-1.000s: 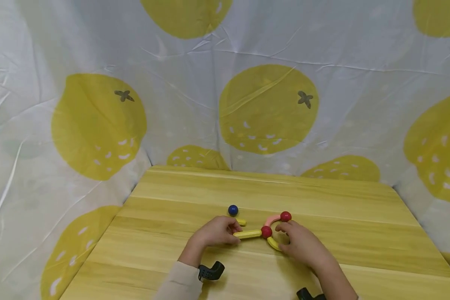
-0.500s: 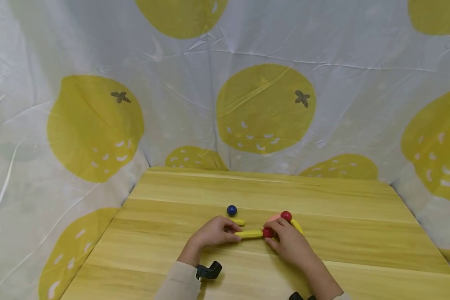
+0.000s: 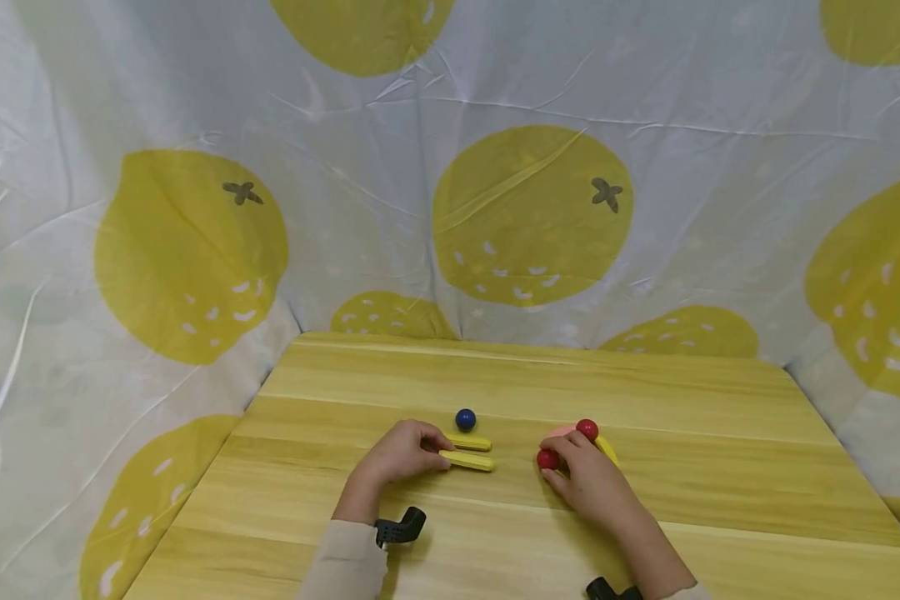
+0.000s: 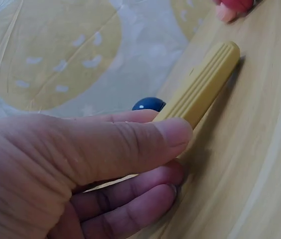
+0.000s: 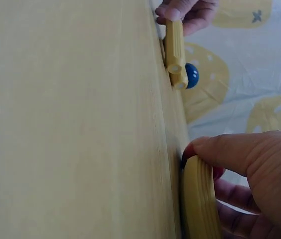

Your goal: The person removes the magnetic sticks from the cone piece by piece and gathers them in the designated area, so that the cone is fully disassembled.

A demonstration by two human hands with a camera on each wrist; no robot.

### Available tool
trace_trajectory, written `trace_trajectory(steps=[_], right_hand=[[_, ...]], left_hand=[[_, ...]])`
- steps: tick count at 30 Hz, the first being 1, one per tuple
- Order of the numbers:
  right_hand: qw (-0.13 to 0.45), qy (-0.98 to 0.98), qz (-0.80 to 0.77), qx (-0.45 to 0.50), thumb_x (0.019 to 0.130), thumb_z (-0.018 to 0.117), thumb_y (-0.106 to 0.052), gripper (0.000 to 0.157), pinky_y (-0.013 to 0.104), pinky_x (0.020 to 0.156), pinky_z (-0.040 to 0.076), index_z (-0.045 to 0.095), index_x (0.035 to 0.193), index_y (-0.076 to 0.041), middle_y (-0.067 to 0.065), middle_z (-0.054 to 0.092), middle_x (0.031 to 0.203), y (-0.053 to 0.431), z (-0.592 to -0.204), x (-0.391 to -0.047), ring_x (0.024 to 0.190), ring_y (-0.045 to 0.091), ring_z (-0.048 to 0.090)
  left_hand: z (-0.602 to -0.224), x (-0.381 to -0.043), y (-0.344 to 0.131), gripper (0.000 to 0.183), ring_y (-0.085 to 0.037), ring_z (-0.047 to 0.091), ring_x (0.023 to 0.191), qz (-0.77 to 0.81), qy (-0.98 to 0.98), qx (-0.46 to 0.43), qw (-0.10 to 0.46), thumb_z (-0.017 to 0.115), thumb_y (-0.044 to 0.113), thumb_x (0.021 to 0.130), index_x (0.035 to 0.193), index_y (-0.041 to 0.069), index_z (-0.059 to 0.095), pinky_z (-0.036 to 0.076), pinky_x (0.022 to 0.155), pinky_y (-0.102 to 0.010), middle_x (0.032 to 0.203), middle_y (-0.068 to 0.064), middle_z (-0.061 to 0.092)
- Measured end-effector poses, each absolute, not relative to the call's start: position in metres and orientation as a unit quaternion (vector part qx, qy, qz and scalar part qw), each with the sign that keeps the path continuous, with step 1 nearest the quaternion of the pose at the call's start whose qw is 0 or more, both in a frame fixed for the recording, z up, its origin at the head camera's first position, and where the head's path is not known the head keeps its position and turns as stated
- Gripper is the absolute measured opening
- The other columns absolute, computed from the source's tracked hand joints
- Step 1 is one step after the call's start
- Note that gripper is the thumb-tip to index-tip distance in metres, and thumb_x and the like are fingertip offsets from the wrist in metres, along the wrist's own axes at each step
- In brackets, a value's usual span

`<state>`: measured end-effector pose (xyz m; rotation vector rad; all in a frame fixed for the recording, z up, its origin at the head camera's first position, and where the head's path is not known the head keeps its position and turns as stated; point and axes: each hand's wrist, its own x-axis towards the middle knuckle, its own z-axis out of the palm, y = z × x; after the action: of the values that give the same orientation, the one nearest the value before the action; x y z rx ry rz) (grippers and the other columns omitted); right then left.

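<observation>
My left hand [image 3: 401, 454] pinches one end of a straight, grooved yellow stick [image 3: 471, 462] between thumb and fingers. Just behind it lies a second yellow stick [image 3: 472, 442], and a blue ball [image 3: 466, 419] is beyond that. My right hand [image 3: 594, 485] holds a red ball [image 3: 547, 460] between thumb and fingers. Around that hand are a pink curved piece [image 3: 560, 432], another red ball [image 3: 587, 429] and a yellow curved piece [image 5: 199, 199]. The right hand covers part of this group, so not every joint shows.
The wooden tabletop [image 3: 360, 375] carries all the pieces. A hanging cloth with lemon prints [image 3: 532, 217] stands behind the table and at both sides. Black wrist-camera mounts [image 3: 401, 527] are on the wrists.
The right hand has shifted to grip the nearer red ball. The stick in the left hand, earlier touching that ball, is now apart from it; the left hand has moved left, the ball slightly right.
</observation>
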<state>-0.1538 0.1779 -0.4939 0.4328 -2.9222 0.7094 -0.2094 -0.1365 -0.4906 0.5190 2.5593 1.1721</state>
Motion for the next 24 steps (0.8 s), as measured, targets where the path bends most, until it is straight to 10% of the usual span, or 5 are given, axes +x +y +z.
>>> trace_trajectory(steps=[18,24], right_hand=[[-0.102,-0.928,0.341,0.110,0.095,0.072,-0.013,0.012,0.041,0.084,0.055,0.074,0.106,-0.015,0.000,0.072,0.105,0.222,-0.462,-0.152,0.099,0.020,0.065],[-0.161,-0.911,0.360,0.124,0.091,0.056,0.007,0.029,0.048,0.089,0.054,0.073,0.109,-0.008,0.006,0.071,0.114,0.245,-0.456,-0.152,0.111,0.031,0.062]], left_hand=[[-0.493,-0.212,-0.139,0.013,-0.012,0.058,0.086,0.398,0.890,0.191,0.115,0.084,0.016,0.085,0.097,0.014,0.079,0.050,0.076,-0.027,0.096,0.001,0.065],[-0.496,-0.210,-0.141,0.013,-0.012,0.056,0.082,0.392,0.895,0.187,0.101,0.083,0.015,0.085,0.097,0.013,0.078,0.049,0.072,-0.026,0.092,0.001,0.064]])
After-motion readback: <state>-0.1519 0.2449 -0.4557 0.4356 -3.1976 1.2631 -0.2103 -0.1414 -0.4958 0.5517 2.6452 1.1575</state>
